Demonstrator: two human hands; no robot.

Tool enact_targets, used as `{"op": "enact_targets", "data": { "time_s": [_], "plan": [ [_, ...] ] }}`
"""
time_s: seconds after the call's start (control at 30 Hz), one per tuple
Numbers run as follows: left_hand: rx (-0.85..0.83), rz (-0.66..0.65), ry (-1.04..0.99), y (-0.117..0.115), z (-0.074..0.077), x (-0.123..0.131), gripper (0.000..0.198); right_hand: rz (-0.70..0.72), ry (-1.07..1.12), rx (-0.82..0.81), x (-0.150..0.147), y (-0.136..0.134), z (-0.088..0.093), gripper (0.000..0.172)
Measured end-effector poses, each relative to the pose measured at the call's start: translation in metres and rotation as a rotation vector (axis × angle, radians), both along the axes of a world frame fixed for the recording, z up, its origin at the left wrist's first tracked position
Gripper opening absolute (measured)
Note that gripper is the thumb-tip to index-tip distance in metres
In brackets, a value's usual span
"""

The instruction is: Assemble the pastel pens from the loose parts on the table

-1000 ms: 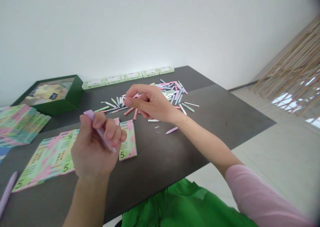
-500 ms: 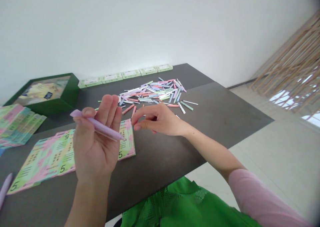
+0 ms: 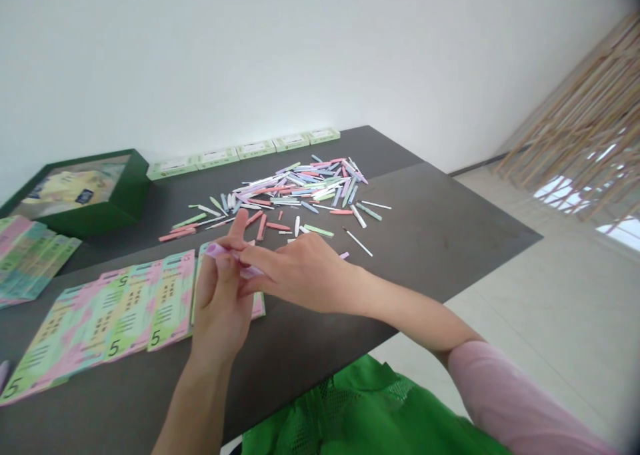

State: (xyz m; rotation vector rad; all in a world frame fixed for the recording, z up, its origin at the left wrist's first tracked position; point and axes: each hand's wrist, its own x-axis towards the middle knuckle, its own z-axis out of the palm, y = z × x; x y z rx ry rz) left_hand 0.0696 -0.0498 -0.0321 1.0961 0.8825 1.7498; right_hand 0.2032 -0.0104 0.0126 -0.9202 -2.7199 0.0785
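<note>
A light purple pen-like tube (image 3: 215, 249) is gripped between thumb and fingers of my left hand (image 3: 220, 321), which is raised over the table with one finger pointing up. My right hand (image 3: 317, 275) has come against it from the right, its thumb and index finger closed on the tube's near end. That end is partly hidden by the fingers. Below and left of my hands lies a row of overlapping pink, green and yellow printed packs (image 3: 127, 315) marked "5". A further pack is partly covered by my left hand.
Pastel pen parts (image 3: 305, 185) are heaped behind my hands, with loose ones scattered nearer. A dark green box (image 3: 117, 198) holds yellowish packets at the left. Flat pale green boxes (image 3: 255, 149) line the wall. More colourful packs (image 3: 37, 258) stand far left.
My right hand has moved left onto the purple tube. The left hand has shifted right and turned, its fingers curling in. The view has moved slightly, uncovering more pen parts and packs.
</note>
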Motion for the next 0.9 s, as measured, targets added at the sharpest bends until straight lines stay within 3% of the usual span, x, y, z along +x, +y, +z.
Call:
{"op": "enact_targets", "data": {
  "time_s": [0.17, 0.37, 0.5, 0.6, 0.9],
  "plan": [
    [-0.082, 0.046, 0.035, -0.007, -0.007, -0.004, 0.024, -0.103, 0.081, -0.067, -0.018, -0.004, -0.021, 0.038],
    [-0.237, 0.112, 0.158, -0.007, -0.024, -0.014, 0.032, -0.04, 0.23, -0.307, -0.033, -0.004, -0.043, 0.038],
    [-0.298, 0.09, 0.227, -0.008, -0.044, -0.029, 0.057, -0.042, 0.281, -0.418, -0.033, 0.015, -0.062, 0.031],
    [-0.274, 0.156, 0.271, -0.015, -0.049, -0.043, 0.073, -0.101, 0.296, -0.507, -0.03, 0.032, -0.081, 0.026],
    [-0.247, 0.295, 0.294, -0.034, -0.037, -0.058, 0.05, -0.259, 0.235, -0.646, -0.023, 0.056, -0.133, 0.033]
  ]
}}
